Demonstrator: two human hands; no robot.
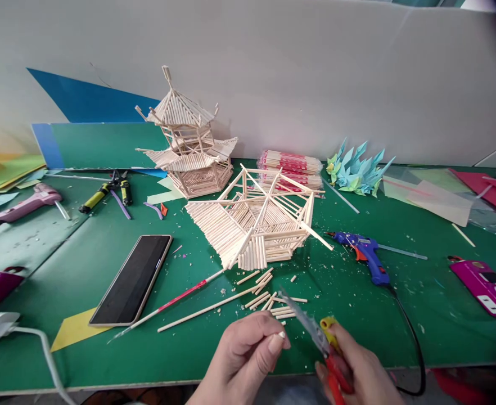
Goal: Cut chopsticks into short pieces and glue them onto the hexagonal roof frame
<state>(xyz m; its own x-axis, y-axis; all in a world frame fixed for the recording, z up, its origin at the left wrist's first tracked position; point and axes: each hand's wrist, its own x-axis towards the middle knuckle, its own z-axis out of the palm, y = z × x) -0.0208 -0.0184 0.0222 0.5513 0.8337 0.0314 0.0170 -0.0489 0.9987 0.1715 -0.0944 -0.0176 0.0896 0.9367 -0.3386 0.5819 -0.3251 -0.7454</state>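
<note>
Low at the front, my left hand (pixel 248 351) is closed in a pinch on a thin wooden stick (pixel 282 334); only its pale tip shows between thumb and fingers. My right hand (pixel 360 365) grips scissors (pixel 311 326) with red and yellow handles, the grey blades pointing up and left, beside the left hand. Short cut sticks (pixel 261 292) lie just beyond the hands. Behind them stands a half-covered hexagonal stick roof frame (pixel 248 225), with sticks laid side by side over its left and front sections.
A stick pagoda (pixel 189 146) stands at the back, near wrapped stick bundles (pixel 290 169) and blue folded paper (pixel 360 169). A blue glue gun (pixel 366 253) lies right, its black cord trailing to the table edge. A phone (pixel 132 281), pliers (pixel 104 191) and a pink glue gun (pixel 31 202) lie left.
</note>
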